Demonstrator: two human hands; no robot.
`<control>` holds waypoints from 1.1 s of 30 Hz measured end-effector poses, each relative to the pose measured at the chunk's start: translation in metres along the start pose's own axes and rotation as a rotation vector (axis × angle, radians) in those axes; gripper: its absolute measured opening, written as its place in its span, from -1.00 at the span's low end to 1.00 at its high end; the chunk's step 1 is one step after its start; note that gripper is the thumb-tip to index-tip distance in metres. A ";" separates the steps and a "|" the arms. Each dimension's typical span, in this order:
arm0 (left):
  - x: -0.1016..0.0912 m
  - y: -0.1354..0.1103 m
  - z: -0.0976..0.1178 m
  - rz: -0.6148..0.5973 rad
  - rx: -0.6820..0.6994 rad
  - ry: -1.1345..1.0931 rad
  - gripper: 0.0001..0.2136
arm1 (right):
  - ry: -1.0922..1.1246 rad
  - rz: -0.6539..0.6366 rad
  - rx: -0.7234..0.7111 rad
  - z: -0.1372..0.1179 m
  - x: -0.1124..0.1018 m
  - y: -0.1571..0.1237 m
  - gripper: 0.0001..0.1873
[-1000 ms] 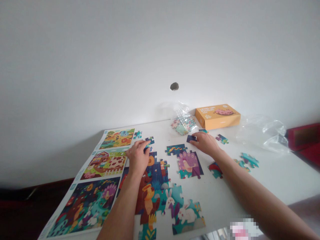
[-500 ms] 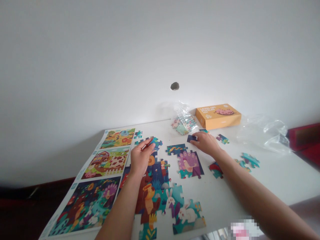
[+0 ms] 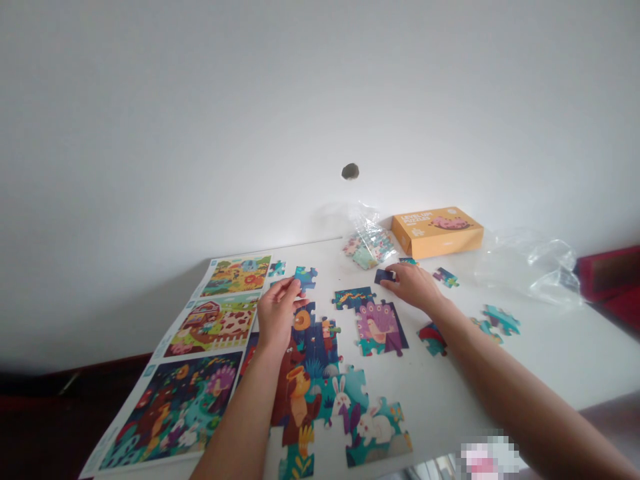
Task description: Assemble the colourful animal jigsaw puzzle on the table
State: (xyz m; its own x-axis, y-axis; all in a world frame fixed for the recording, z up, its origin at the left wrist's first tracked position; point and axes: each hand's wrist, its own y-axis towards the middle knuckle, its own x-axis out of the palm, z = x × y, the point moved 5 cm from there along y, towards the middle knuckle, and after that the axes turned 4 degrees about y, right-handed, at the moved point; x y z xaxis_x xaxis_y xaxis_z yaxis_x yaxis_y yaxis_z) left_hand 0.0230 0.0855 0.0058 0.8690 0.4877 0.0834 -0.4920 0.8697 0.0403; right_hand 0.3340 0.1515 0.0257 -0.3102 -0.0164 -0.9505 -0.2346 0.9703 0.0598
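Observation:
My left hand (image 3: 279, 308) pinches a blue-teal puzzle piece (image 3: 306, 277), raised just beyond the top of the partly joined jigsaw puzzle (image 3: 300, 393) with its bear and rabbits. Farther right, the fingers of my right hand (image 3: 410, 285) close on a dark blue puzzle piece (image 3: 384, 276) at the table surface. Between the hands lies a joined peacock section (image 3: 379, 327), touching or nearly touching a dark strip of pieces (image 3: 354, 297). A red and teal piece (image 3: 432, 337) lies beside my right forearm, which partly hides it.
A picture sheet (image 3: 207, 327) with three scenes lies along the left side. At the back are a bag of puzzle pieces (image 3: 369, 245), a yellow puzzle box (image 3: 437, 231) and a crumpled clear bag (image 3: 530, 267). Loose teal pieces (image 3: 501, 319) lie to the right.
My left hand has turned the blue-teal piece and shifted it slightly; more of the piece shows now. My right hand stays on the dark piece.

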 end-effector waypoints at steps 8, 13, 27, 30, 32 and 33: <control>-0.024 0.016 -0.011 0.081 0.180 0.759 -0.70 | -0.009 0.011 0.003 0.000 0.000 -0.001 -0.59; -0.012 0.009 -0.005 -0.013 0.297 0.979 -0.69 | -0.021 0.012 -0.003 -0.001 -0.001 -0.002 -0.60; -0.005 0.003 0.002 -0.023 0.528 1.253 -0.73 | -0.014 0.018 0.000 -0.001 0.000 -0.002 -0.58; -0.003 0.000 0.002 -0.042 0.462 1.326 -0.73 | -0.013 0.006 0.009 -0.001 0.000 -0.001 -0.58; -0.001 -0.002 0.002 -0.070 0.433 1.359 -0.71 | -0.014 0.009 0.012 -0.002 -0.001 -0.001 -0.58; 0.000 -0.003 0.003 -0.085 0.423 1.370 -0.70 | -0.015 0.010 0.011 -0.002 -0.001 -0.002 -0.58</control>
State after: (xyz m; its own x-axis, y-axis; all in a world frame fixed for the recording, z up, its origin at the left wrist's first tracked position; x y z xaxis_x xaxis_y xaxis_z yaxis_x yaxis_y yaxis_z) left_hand 0.0243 0.0828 0.0086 0.1416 0.3360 -0.9312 -0.2042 0.9303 0.3046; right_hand 0.3330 0.1495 0.0273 -0.2987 -0.0032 -0.9543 -0.2214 0.9729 0.0660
